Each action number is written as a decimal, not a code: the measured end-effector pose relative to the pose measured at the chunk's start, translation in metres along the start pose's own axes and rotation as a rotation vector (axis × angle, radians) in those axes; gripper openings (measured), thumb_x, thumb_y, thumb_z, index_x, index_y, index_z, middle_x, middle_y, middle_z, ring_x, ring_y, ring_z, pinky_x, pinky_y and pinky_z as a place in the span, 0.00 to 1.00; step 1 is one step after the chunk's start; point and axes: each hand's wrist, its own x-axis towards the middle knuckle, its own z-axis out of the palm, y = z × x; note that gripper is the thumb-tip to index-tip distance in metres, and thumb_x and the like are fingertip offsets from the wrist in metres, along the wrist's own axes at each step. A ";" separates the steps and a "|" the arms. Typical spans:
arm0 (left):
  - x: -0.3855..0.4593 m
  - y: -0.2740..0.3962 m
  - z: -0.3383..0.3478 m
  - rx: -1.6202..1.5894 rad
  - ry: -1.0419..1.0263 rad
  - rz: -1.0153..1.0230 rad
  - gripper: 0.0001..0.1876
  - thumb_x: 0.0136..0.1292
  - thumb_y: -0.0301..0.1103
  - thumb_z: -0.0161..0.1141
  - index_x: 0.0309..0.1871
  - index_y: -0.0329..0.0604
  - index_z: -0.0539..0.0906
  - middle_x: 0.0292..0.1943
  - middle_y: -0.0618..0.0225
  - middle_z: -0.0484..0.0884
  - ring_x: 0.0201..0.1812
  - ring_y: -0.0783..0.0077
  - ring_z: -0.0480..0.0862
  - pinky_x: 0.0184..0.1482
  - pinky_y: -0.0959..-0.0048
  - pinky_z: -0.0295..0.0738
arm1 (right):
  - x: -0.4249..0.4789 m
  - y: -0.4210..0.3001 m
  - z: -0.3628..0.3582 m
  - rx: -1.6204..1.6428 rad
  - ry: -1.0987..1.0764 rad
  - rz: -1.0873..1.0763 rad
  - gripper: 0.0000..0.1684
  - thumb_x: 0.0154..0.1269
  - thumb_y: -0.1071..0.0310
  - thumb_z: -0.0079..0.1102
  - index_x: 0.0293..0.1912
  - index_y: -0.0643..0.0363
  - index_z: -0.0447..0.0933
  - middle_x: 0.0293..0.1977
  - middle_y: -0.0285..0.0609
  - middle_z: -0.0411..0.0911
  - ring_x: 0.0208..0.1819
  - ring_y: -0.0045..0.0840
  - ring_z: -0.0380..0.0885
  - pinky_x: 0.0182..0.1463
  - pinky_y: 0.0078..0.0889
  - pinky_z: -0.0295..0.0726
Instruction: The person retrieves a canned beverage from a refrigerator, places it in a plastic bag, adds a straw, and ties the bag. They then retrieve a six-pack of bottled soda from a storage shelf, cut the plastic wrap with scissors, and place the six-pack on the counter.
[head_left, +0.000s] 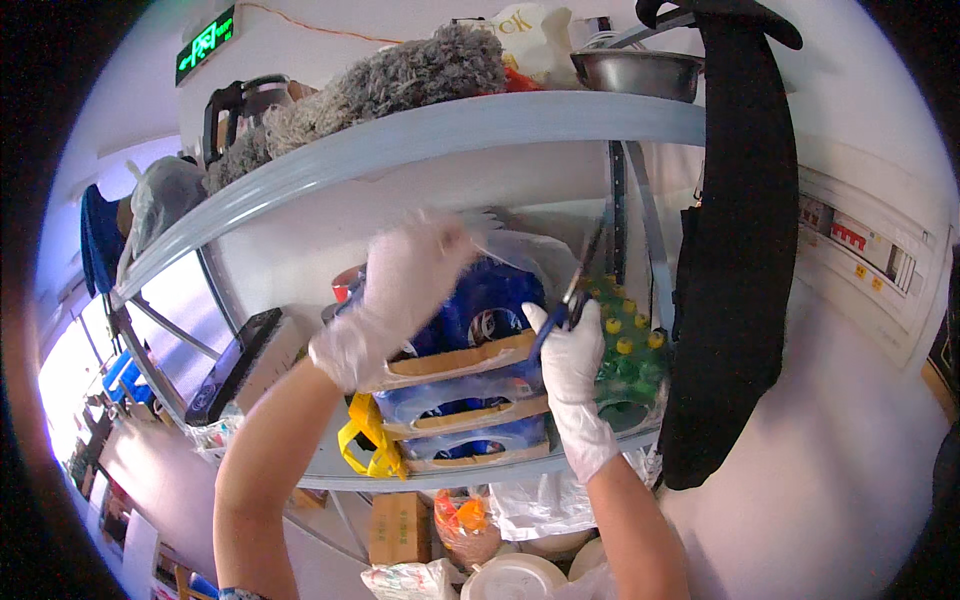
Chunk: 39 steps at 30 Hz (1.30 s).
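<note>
My left hand (416, 274), in a white glove and blurred, is raised in front of stacked shrink-wrapped packs of blue cans (487, 300) on the middle shelf. Its fingers are at clear plastic film (517, 244) above the top pack; whether they grip it is not clear. Also gloved in white, my right hand (574, 345) holds scissors (566, 311) with dark blue handles, blades pointing up. Right of that hand stand green bottles with yellow caps (624, 346). A yellow strap (367, 439) hangs at the packs' lower left.
The grey metal shelf's upper beam (450, 124) crosses above my hands, with grey mop heads (427, 67) and a metal bowl (641, 73) on top. A black garment (742, 247) hangs at the right. Below are a cardboard box (399, 529) and white lidded tubs (514, 577).
</note>
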 end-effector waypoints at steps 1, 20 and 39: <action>-0.016 0.001 0.002 0.117 -0.087 0.155 0.21 0.54 0.42 0.69 0.48 0.38 0.82 0.45 0.53 0.82 0.48 0.53 0.81 0.52 0.60 0.75 | 0.009 0.003 0.007 -0.059 0.029 -0.017 0.30 0.47 0.53 0.79 0.35 0.63 0.70 0.28 0.48 0.79 0.32 0.45 0.78 0.38 0.43 0.74; 0.001 0.004 0.038 0.860 -0.352 0.609 0.14 0.56 0.29 0.59 0.45 0.31 0.78 0.40 0.52 0.81 0.37 0.58 0.86 0.32 0.67 0.83 | -0.019 0.017 0.035 0.354 -0.119 0.192 0.31 0.52 0.72 0.73 0.49 0.70 0.64 0.41 0.47 0.76 0.36 0.28 0.75 0.41 0.27 0.76; 0.028 -0.018 0.008 0.754 -0.461 0.653 0.15 0.57 0.27 0.57 0.48 0.33 0.76 0.38 0.49 0.82 0.37 0.50 0.86 0.35 0.58 0.82 | -0.049 0.010 0.047 -0.017 0.135 0.120 0.16 0.55 0.72 0.59 0.42 0.70 0.68 0.35 0.57 0.77 0.40 0.50 0.77 0.48 0.42 0.72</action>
